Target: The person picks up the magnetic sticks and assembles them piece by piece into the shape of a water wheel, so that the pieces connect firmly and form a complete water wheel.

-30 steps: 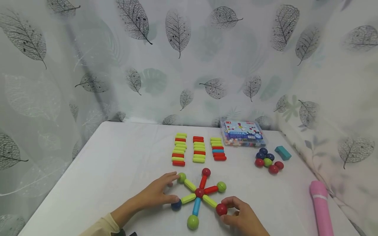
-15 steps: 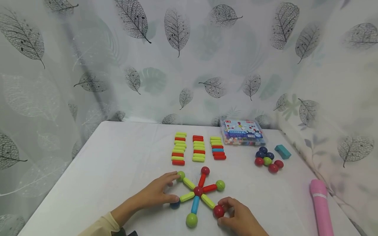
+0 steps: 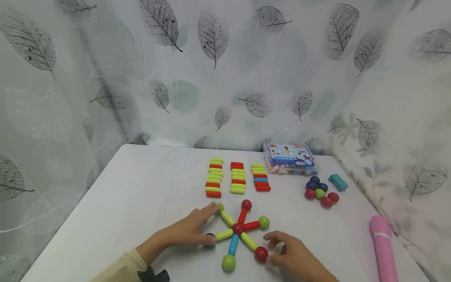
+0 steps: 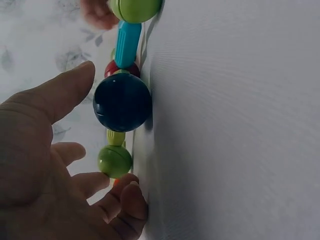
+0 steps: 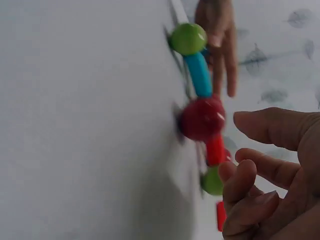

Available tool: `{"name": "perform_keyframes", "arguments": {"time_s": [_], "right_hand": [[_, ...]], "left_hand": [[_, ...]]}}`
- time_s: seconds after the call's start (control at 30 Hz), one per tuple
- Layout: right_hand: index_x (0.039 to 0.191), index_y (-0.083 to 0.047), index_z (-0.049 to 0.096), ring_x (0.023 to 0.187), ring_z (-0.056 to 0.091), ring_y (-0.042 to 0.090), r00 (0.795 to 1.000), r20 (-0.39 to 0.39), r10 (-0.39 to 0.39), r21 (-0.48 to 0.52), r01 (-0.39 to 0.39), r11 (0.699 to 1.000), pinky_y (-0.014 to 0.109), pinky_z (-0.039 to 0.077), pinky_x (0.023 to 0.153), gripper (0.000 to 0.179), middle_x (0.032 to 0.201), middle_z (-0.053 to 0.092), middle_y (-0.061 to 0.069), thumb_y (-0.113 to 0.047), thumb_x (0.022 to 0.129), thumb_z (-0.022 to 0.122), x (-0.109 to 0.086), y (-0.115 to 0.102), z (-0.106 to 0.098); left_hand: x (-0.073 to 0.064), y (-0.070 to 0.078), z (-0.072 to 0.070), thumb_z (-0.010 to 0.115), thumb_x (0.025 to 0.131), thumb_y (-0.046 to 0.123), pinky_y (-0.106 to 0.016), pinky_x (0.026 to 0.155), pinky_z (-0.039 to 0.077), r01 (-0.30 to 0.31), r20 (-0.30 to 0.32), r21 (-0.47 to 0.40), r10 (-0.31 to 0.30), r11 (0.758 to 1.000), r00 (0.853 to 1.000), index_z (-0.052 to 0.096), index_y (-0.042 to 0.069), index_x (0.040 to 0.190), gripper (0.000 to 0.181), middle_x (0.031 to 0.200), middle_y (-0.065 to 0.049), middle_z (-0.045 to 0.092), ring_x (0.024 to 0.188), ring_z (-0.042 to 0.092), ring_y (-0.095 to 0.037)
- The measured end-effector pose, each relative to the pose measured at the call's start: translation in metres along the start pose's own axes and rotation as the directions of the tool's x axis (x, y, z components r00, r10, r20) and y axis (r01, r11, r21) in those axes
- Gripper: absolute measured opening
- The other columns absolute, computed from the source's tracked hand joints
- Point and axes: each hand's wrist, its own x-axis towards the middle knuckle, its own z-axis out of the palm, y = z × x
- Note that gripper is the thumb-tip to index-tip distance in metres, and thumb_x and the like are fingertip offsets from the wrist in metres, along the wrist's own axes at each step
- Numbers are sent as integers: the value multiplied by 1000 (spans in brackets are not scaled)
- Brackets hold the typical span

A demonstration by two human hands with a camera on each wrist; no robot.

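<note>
A star-shaped toy of rods and balls lies on the white table, with a red hub ball (image 3: 237, 228) at its middle. My left hand (image 3: 186, 232) is spread at its left side, fingers by a green ball (image 3: 219, 207) and thumb by a dark blue ball (image 4: 122, 102), which it partly covers in the head view. To the right, my right hand (image 3: 294, 252) is beside the red end ball (image 3: 261, 254), its fingers loosely bent and holding nothing; the right wrist view shows a gap between thumb and ball. A blue rod (image 3: 233, 245) leads to the nearest green ball (image 3: 229, 263).
Three columns of loose rods (image 3: 237, 178) lie behind the star. A clear plastic box (image 3: 289, 158) stands at the back, with several loose balls (image 3: 320, 193) and a teal block (image 3: 338, 182) to its right. A pink cylinder (image 3: 381, 248) lies near the right edge.
My right hand first shifted the red end ball slightly left, then let go and drew back to the right. My left fingers have straightened a little beside the green ball.
</note>
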Motion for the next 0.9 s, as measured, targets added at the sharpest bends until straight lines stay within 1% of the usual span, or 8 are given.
{"name": "perform_keyframes", "arguments": {"time_s": [0.1,0.2,0.33,0.43,0.53,0.7,0.77,0.9], "right_hand": [[130,-8,64,87,57,21,989,-127,-78,-2,78,997,32,54,73,46,108,64,5,-18,88,79,17,-6,-31],[133,-6,62,93,59,22,964,-228,-138,-4,141,990,34,55,79,42,116,63,8,-19,95,72,53,-10,-55],[135,-7,61,99,59,25,959,-257,-121,11,129,992,36,57,84,40,124,61,14,-20,98,67,104,-6,-64],[135,-8,61,96,60,26,962,-257,-90,-2,93,996,33,58,80,40,125,60,16,-19,97,68,126,-3,-63],[131,-7,64,94,60,26,959,-269,-92,-72,75,995,33,58,76,38,122,61,17,-19,96,69,134,-2,-60],[114,-6,67,97,56,28,942,-310,-132,-176,79,981,38,56,82,26,115,60,16,-18,91,73,142,-6,-56],[111,-6,65,98,56,27,940,-316,-131,-179,76,981,40,55,85,26,113,61,13,-17,90,75,144,-7,-55],[115,-5,64,94,57,26,944,-305,-123,-175,71,982,38,56,84,30,106,65,11,-14,89,77,147,-11,-52]], "left_hand": [[0,1,0,74,88,54,-58,113,40,7,-12,-6,-7,1000,1000,27,28,163,92,170,-2,22,145,36,-31],[-1,1,1,75,90,49,-56,110,45,47,-64,-35,-49,998,997,30,23,161,88,164,-5,35,138,46,-30],[-3,1,4,75,91,43,-55,103,51,114,-120,-105,-126,988,985,38,21,158,80,150,-7,52,126,55,-27],[-2,4,6,75,91,42,-56,100,52,135,-121,-127,-150,983,981,41,20,157,78,143,-8,57,124,56,-27],[-2,6,7,75,91,42,-55,99,53,138,-107,-121,-151,983,983,41,18,156,78,139,-9,59,122,57,-27],[-3,6,7,75,91,42,-54,99,53,132,-110,-103,-143,986,984,42,17,156,77,136,-8,60,120,57,-25],[-3,5,7,74,91,42,-54,100,53,125,-114,-99,-136,987,984,42,16,156,76,136,-8,60,120,57,-25],[-5,3,6,74,92,43,-55,101,52,119,-117,-104,-130,987,985,43,17,155,75,138,-8,60,122,57,-26]]}}
